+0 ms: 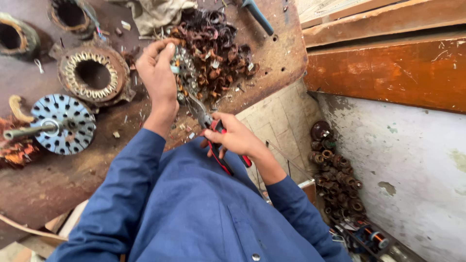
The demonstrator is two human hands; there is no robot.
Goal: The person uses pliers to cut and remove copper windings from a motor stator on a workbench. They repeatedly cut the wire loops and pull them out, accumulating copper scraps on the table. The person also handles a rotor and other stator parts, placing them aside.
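My left hand (158, 75) grips a small metal motor part (183, 73) wound with wire, held just above the rusty workbench (58, 179). My right hand (235, 136) is closed on the red and black handles of a pair of pliers (213, 133). The plier jaws point up and left and meet the bottom of the held part. Right behind the part lies a heap of dark copper wire coils (218, 48). Both arms wear blue sleeves.
A wound stator ring (92, 73) and a round finned rotor with a shaft (63, 123) lie on the bench at left. Two more stators (70, 14) sit at the back. A cloth (158, 14) lies at the top. Rusty bearings and parts (335, 170) are piled on the floor by the wall.
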